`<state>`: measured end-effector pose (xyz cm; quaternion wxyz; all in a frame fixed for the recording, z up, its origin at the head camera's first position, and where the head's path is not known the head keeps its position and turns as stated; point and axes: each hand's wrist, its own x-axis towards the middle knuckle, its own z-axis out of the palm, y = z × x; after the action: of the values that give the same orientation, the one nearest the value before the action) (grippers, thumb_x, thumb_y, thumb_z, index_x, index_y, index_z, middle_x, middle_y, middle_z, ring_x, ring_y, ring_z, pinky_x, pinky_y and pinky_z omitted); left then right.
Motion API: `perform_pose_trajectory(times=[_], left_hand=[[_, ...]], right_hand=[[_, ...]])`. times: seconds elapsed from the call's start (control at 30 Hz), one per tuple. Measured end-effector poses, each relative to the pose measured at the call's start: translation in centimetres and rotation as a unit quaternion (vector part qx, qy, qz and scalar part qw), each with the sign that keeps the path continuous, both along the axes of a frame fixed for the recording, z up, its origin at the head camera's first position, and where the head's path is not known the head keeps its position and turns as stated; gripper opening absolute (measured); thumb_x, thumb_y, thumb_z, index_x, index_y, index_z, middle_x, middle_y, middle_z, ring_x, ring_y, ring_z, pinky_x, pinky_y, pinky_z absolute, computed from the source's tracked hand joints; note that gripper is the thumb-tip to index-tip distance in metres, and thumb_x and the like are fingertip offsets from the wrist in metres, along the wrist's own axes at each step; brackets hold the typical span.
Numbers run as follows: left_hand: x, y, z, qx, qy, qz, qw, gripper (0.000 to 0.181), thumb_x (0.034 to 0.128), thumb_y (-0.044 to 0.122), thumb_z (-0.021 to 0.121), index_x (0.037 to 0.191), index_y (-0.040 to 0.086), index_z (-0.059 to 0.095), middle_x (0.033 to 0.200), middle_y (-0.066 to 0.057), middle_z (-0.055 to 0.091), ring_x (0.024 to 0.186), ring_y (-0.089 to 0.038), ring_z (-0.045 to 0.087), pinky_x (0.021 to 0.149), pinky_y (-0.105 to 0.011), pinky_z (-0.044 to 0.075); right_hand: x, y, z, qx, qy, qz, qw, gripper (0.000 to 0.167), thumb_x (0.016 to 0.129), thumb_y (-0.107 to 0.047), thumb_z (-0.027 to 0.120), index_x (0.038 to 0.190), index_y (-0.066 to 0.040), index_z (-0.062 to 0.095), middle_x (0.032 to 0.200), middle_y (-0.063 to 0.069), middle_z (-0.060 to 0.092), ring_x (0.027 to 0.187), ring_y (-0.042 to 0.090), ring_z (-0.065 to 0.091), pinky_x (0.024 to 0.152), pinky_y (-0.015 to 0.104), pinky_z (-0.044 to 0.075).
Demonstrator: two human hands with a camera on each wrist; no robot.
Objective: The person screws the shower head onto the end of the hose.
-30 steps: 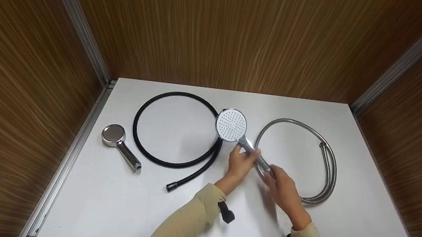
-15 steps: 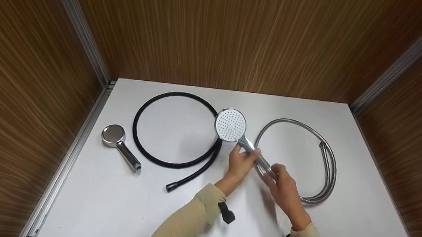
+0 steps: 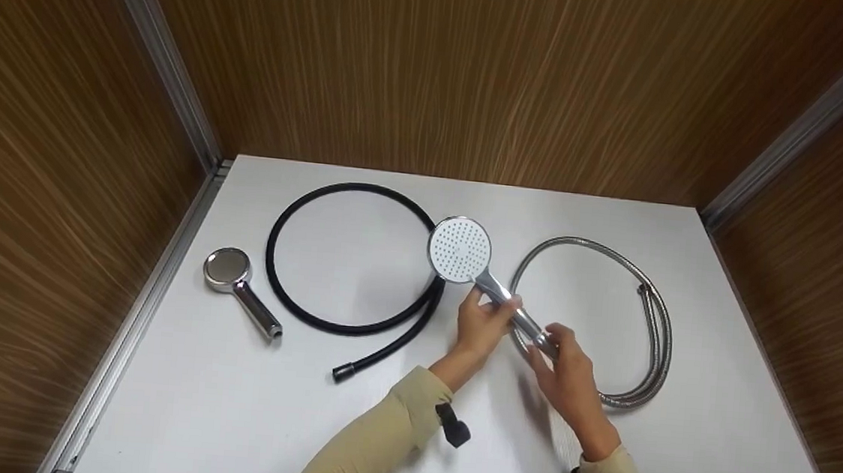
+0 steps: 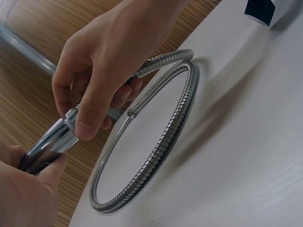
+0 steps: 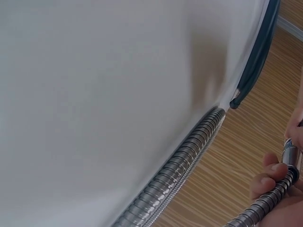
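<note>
A round white-faced shower head with a chrome handle is held up at the middle of the table. My left hand grips its handle. At the handle's lower end my right hand pinches the joint where a metal hose meets it. The left wrist view shows the right thumb and fingers around the connector, touching the chrome handle. In the right wrist view the ribbed hose runs out from the right hand's fingers. The silver hose lies coiled on the right.
A black hose lies looped left of centre, its end towards the front. Farther left lies a second, smaller chrome shower head with a dark handle. Wood-grain panels stand behind and at both sides of the white table.
My right fingers have shifted slightly at the handle's end, where more of the chrome joint shows. The shower head has moved a little to the left. My left hand keeps its grip.
</note>
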<state>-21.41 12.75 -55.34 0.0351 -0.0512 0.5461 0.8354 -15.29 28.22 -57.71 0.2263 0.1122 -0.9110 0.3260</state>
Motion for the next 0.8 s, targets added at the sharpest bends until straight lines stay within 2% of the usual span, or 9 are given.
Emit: perform_pose_trajectory(times=[0.13,0.33,0.5,0.8], left_hand=[[-0.06,0.02,0.00,0.002,-0.002,-0.001,1.0000,0.050,0.0935,0.005,0.078,0.138,-0.002,0.057,0.103,-0.027,0.078,0.098,-0.033,0.079,0.084,-0.038,0.071],[-0.12,-0.09,0.18,0.009,-0.003,0.000,1.0000,0.051,0.0935,0.004,0.078,0.139,-0.001,0.056,0.103,-0.026,0.078,0.095,-0.029,0.079,0.084,-0.037,0.071],[-0.12,-0.10,0.29,0.013,0.006,0.006,0.9999,0.044,0.0934,0.003,0.078,0.132,-0.002,0.058,0.102,-0.028,0.077,0.094,-0.032,0.079,0.083,-0.038,0.071],[0.04,0.00,0.22,-0.008,0.018,0.002,0.9998,0.045,0.0948,0.007,0.078,0.134,-0.003,0.057,0.103,-0.028,0.078,0.095,-0.030,0.080,0.083,-0.037,0.071]], right_hand=[[0.07,0.04,0.03,0.002,0.008,-0.001,1.0000,0.037,0.087,0.009,0.078,0.116,0.006,0.056,0.099,0.020,0.072,0.084,0.030,0.072,0.069,0.051,0.063],[0.18,0.22,0.18,0.009,0.022,0.005,0.9997,0.033,0.089,0.005,0.079,0.117,0.005,0.061,0.103,0.018,0.070,0.090,0.030,0.072,0.072,0.052,0.063],[0.16,0.33,0.20,0.015,0.033,0.016,0.9992,0.031,0.091,0.004,0.078,0.117,0.005,0.062,0.103,0.017,0.069,0.092,0.031,0.071,0.075,0.052,0.063],[0.13,0.16,0.26,0.015,0.019,0.012,0.9996,0.046,0.087,0.006,0.082,0.125,0.009,0.057,0.103,0.019,0.070,0.093,0.032,0.074,0.077,0.051,0.066]])
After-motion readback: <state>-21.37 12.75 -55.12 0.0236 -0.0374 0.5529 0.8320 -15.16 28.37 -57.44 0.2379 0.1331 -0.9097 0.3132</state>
